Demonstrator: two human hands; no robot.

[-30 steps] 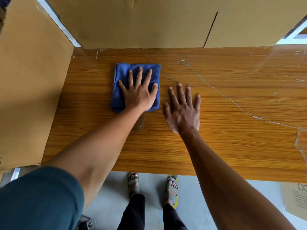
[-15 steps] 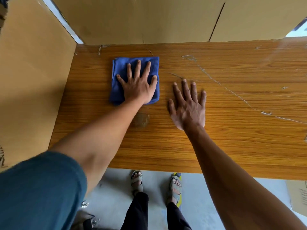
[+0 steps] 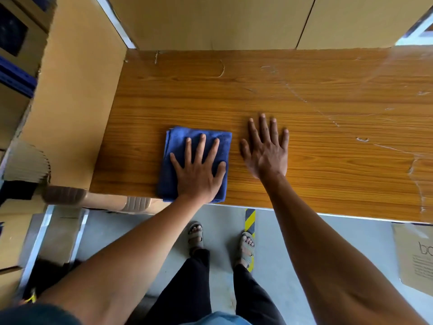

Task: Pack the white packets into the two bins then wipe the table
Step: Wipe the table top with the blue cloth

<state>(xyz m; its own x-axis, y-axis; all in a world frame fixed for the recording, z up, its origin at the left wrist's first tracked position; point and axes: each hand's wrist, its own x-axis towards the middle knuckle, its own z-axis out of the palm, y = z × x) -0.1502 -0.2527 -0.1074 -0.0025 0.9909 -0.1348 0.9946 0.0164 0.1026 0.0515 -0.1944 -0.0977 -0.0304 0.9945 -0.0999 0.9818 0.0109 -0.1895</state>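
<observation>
Two flat hands: left hand [image 3: 199, 174] presses folded blue cloth [image 3: 174, 158], wood-grain table [image 3: 328, 160].

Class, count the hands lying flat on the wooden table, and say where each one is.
2. The left hand presses the blue cloth near the table's front edge; the right hand rests on bare wood beside it.

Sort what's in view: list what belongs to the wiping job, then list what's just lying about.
Part of the job:
- blue cloth, folded, at the table's near edge
- left hand, pressing flat on the cloth
- right hand, flat on the bare wood
- wooden table

Lying about:
- cardboard panels behind the table
- printed cardboard box on the floor
- striped floor tape
</observation>
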